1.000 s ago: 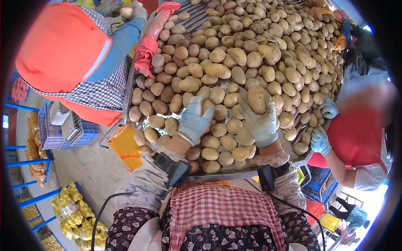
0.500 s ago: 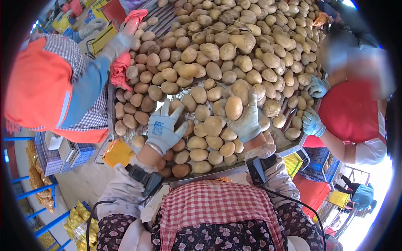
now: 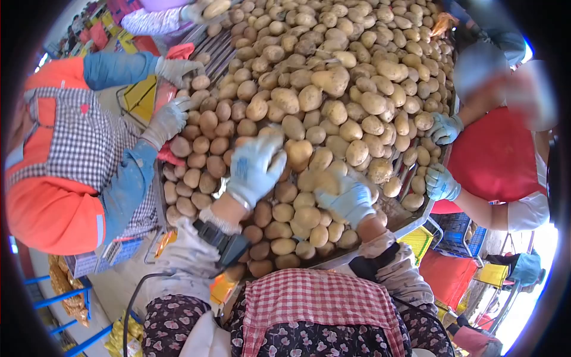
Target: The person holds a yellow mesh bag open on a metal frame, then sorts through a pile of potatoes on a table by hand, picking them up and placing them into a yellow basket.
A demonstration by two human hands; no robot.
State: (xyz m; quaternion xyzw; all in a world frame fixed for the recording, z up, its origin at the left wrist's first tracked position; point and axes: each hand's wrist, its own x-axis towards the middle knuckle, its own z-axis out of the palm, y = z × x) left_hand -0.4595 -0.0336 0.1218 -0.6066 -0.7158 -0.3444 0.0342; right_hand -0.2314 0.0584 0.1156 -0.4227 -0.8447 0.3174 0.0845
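Note:
Potatoes (image 3: 309, 95) are heaped over a metal sorting table (image 3: 410, 221). In a pale blue glove, my left hand (image 3: 256, 169) lies over the potatoes left of centre, its fingers bent and blurred at the tips; whether it grips one is hidden. My right hand (image 3: 348, 199), gloved too and smeared by motion, is right of centre with a blurred potato (image 3: 324, 183) at its fingers. Loose potatoes (image 3: 282, 229) lie between my hands and the near edge.
At the left a co-worker (image 3: 71, 154) in orange has both gloved hands at the table's edge. Another co-worker (image 3: 493, 154) in red rests gloved hands on the right edge. A purple sleeve (image 3: 154, 21) reaches in at the top left. Crates (image 3: 461, 235) stand at the lower right.
My left hand has moved right and up, its spread fingers now bent. My right hand has moved slightly down. The left co-worker has turned, and a purple-sleeved arm has come in.

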